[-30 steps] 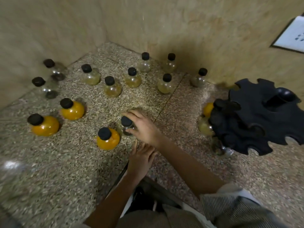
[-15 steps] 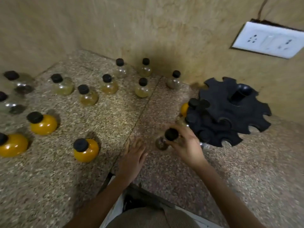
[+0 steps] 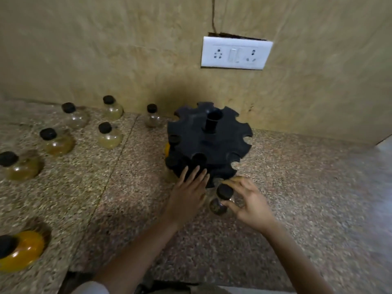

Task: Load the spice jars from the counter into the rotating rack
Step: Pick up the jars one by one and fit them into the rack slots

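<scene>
Both hands have come to the rack (image 3: pixel 210 143). Right hand (image 3: pixel 248 200) pinches a dark jar (image 3: pixel 218 205) at the rack's 5 o'clock, ready to go in. Left hand (image 3: pixel 188 192), fingers straight, touches the rack at 7 o'clock, likely to steady it.

**Speckled stone, mottled wall**

A counter (image 3: pixel 297 187) of speckled granite, brown, grey and cream, runs back to a mottled tan wall (image 3: pixel 127 49). A straight seam (image 3: pixel 118 158) divides the stone into slabs. On the wall sits a white switch plate (image 3: pixel 235 53) with two sockets and a switch between them; a thin dark cord (image 3: pixel 212 15) rises from its top edge. The light is dim and warm — a shadow (image 3: pixel 176 94) pools where wall meets counter.
</scene>
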